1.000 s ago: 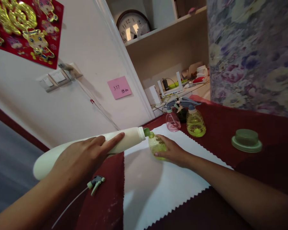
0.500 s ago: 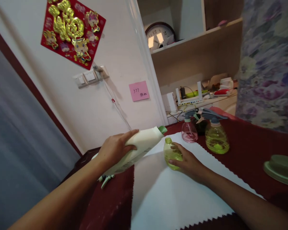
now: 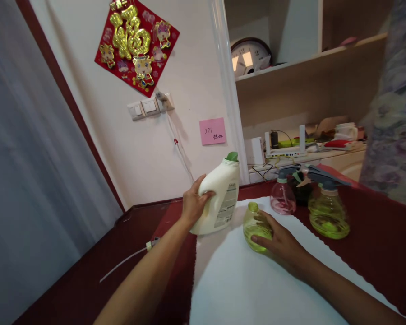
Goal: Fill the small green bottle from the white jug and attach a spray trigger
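Now my left hand (image 3: 193, 204) grips the white jug (image 3: 219, 199) mid-frame — upright, seemingly off the cloth (image 3: 243, 280) — my right hand (image 3: 280, 241) cups the small green bottle (image 3: 254, 225).

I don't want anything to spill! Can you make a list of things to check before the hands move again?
1. Left hand grips the big cream plastic jug: ok.
2. Jug upright, green spout on top: ok.
3. Right hand steadies the small open-necked green plastic bottle: ok.
4. Small bottle stands on the white zigzag-edged cloth: ok.
5. How full the small bottle is: cannot tell.
6. Loose spray trigger with tube lies clear, left of the jug: ok.
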Demonstrator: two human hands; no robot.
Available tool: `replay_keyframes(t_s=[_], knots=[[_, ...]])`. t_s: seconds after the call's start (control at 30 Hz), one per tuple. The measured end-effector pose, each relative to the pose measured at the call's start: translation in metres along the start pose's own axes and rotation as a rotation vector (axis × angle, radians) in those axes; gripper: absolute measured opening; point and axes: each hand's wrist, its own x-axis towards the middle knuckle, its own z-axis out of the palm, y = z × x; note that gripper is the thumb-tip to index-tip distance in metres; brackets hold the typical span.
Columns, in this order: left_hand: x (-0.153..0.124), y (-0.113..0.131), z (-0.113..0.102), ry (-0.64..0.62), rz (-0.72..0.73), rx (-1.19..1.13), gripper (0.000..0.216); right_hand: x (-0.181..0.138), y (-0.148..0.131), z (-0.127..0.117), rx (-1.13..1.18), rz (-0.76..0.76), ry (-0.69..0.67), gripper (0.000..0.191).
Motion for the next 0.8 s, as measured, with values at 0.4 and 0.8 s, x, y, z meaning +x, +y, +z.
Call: replay_keyframes(t_s=[0.4, 0.8], knots=[[-0.018, -0.047, 0.044, 0.114, -0.165, -0.069, 0.061, 0.002, 0.008, 0.0, -0.024, 0.021, 0.007, 0.085], [-0.023, -0.044, 0.02, -0.057, -0.108, 0.075, 0.058, -0.001, 0.004, -0.002, -0.03, 0.044, -0.009, 0.086]])
